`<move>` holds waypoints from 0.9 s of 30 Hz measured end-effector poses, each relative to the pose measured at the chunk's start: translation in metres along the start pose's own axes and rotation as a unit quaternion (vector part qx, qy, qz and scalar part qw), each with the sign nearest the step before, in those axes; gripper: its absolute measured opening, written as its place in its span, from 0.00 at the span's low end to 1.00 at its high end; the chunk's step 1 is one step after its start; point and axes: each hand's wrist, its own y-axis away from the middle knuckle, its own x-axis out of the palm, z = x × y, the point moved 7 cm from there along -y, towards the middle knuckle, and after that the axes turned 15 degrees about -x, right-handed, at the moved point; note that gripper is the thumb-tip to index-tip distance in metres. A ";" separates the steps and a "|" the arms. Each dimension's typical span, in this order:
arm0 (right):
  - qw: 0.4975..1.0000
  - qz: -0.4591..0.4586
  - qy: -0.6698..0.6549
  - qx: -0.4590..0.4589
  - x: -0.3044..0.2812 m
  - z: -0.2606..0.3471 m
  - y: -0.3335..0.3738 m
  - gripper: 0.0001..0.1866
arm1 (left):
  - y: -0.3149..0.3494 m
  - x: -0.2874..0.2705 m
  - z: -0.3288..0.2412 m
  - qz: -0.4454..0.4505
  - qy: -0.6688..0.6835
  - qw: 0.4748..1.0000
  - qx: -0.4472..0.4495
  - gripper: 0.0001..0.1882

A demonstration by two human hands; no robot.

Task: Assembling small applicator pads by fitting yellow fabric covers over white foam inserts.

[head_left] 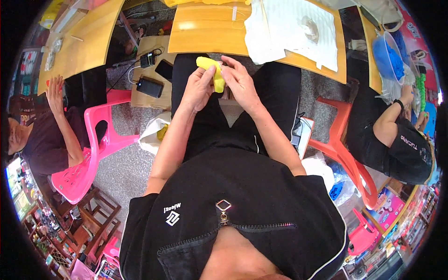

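Above my lap, near the table's front edge, both of my hands are at a small yellow piece (218,83). It looks soft, bent and cloth-like, but its exact kind cannot be told. My left hand (198,87) is closed round it, thumb on top. The thumb and fingers of my right hand (241,84) pinch its right edge; anything finer between those fingertips is too small to make out. Ahead of me on the wooden table (200,37) lies a white padded sheet (289,37), with a clear crumpled bit (310,31) on it.
Left of my knees, a low wooden board (140,100) carries a black phone (164,70), a power bank (150,87) and cables. A white bag (154,133) with yellow pieces stands below. People sit on both sides, near a pink chair (100,135) and a red chair (338,144).
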 end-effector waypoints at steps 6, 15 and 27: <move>0.974 -0.119 0.167 -0.093 -0.022 0.045 -0.005 0.16 | -0.003 0.008 -0.002 0.004 0.024 1.000 -0.007 0.12; 0.973 -0.112 0.156 -0.129 -0.014 0.025 0.020 0.12 | -0.007 0.002 0.004 -0.001 -0.060 0.998 0.012 0.19; 0.984 -0.129 0.097 -0.070 -0.018 0.003 0.043 0.16 | -0.013 0.000 0.028 -0.003 -0.186 0.979 -0.086 0.19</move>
